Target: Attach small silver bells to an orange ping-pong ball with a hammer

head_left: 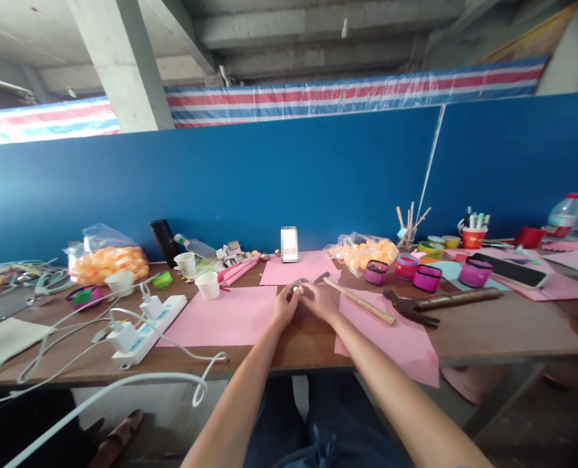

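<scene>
both my left hand (285,304) and right hand (319,300) pinch a tiny shiny metal bit (298,286) over the wooden table (488,328), so i'd say brace wrists down and grip it steady.

Wooden table (313,341), pink paper sheets (223,316), hammer (354,299), power strip (148,328)

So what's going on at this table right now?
A person sits at a long wooden table with both hands brought together over it. The left hand and right hand pinch a small shiny object between the fingertips; it is too small to identify. A small hammer lies just to the right on a pink paper sheet. Bags of orange balls, paper cups and a power strip with plugged-in chargers sit to the left.
</scene>
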Demonstrator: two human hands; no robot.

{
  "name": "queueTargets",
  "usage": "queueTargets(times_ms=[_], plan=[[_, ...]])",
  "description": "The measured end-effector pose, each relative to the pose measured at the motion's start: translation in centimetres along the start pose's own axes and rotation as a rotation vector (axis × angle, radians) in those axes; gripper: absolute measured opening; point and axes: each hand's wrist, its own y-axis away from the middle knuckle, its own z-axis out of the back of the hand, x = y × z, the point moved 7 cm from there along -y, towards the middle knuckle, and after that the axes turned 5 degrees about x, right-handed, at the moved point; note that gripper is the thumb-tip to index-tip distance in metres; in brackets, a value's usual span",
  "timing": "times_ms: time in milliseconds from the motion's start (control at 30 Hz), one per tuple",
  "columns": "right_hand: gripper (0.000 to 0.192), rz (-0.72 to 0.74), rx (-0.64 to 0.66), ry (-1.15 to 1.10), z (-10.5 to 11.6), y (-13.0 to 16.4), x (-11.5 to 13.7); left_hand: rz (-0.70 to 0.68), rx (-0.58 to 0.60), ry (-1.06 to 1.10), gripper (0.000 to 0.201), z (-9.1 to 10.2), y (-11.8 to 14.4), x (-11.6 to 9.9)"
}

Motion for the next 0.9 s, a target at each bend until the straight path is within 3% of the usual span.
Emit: queueTargets(times_ms=[267,900], plan=[[0.032,0.013,0.017,-0.021,-0.07,0.09,0.56,0.043,-0.025,0.040,0.032,0.00,-0.15,0.76],[0.031,-0.022,0.027,-0.037,-0.31,0.17,0.06,-0.013,-0.002,-0.047,0.031,0.20,-0.12,0.54]])
